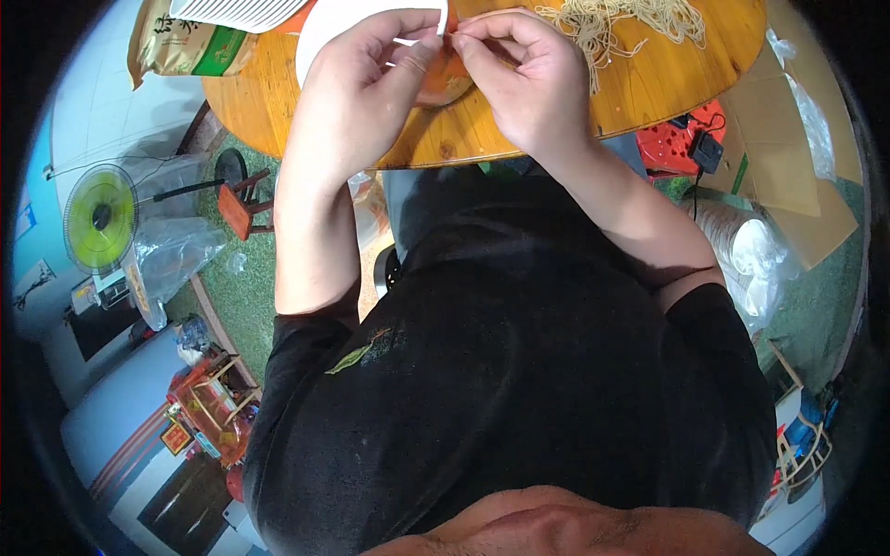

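Observation:
Both hands meet over the near part of a round wooden table. My left hand is closed, thumb against the fingertips, beside a white curved rim of what looks like a bowl or plate. My right hand pinches thumb and forefinger close to the left fingertips. Whatever lies between the fingertips is too small to name. Under the hands sits a reddish-brown round thing, partly hidden. Right of my right hand lies a loose tangle of thin pale-yellow strands.
A gold and green printed bag and a white ribbed basket stand at the table's far left. A red stool bearing a black adapter is beyond the right edge, near cardboard. A green fan stands left.

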`<state>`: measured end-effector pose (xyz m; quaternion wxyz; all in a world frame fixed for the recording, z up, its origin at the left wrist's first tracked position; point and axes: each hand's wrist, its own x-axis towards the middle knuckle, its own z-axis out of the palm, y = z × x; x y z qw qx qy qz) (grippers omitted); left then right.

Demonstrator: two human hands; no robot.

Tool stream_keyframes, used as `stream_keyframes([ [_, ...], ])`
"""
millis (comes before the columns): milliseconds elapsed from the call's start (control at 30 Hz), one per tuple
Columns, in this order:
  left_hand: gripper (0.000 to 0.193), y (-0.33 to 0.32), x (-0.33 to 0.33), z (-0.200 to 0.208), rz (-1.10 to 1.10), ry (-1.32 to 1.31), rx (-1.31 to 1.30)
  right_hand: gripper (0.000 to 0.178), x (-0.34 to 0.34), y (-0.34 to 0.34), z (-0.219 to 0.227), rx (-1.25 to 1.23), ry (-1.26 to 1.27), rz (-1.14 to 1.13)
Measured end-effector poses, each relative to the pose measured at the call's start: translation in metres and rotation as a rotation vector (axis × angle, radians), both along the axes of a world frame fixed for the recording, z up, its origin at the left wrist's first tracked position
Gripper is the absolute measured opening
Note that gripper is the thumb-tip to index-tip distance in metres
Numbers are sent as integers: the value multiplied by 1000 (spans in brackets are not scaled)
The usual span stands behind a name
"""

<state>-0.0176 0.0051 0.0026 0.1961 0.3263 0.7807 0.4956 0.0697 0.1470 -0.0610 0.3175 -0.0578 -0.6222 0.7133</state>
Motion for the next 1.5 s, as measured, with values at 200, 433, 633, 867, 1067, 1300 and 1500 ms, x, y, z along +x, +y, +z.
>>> stream_keyframes([
  [200, 26, 2, -4, 8, -39, 86, -162, 8, -10, 0, -32, -8, 68, 0],
  [433, 23, 5, -19, -1, -80, 154, -215, 8, -8, 0, -33, 67, 68, -45],
  [633, 20, 12, -19, 10, -62, 136, -289, 8, -3, 3, -24, 179, 44, -107],
  [867, 12, 29, -3, 33, -118, 320, -368, 8, 2, 6, -18, 234, -66, -101],
  [1067, 14, 28, -5, 29, -17, 67, -322, 9, -2, 12, -27, 211, -35, -32],
  [1300, 14, 28, -4, 28, -3, -294, -139, 7, -6, 12, -32, 157, 1, 4],
  [1500, 12, 28, -13, 28, -85, -203, -267, 8, -1, 11, -22, 221, -50, -52],
])
